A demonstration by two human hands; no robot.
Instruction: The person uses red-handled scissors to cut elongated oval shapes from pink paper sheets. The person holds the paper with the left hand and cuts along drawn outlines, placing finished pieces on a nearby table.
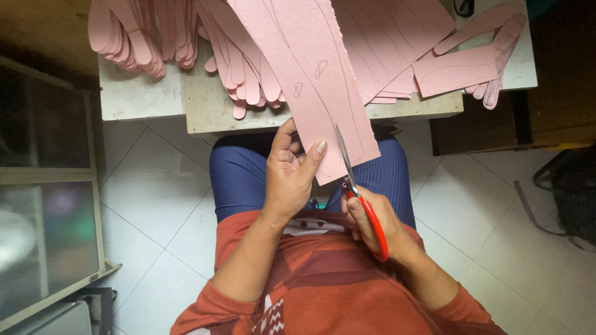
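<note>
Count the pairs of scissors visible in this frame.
1: the red-handled scissors in the right hand, blades cutting into the pink sheet that the left hand holds. More could lie hidden under the pink cut-out piles on the table.

Small home craft workshop: stacks of cut pink shapes (pixel 133 37) on a rough wooden surface (pixel 211 108), white tiled floor (pixel 155 205).

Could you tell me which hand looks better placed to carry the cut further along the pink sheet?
Right, probably: the right hand grips the red-handled scissors, blades already in the pink sheet. The left hand pinches the sheet's lower edge.
</note>
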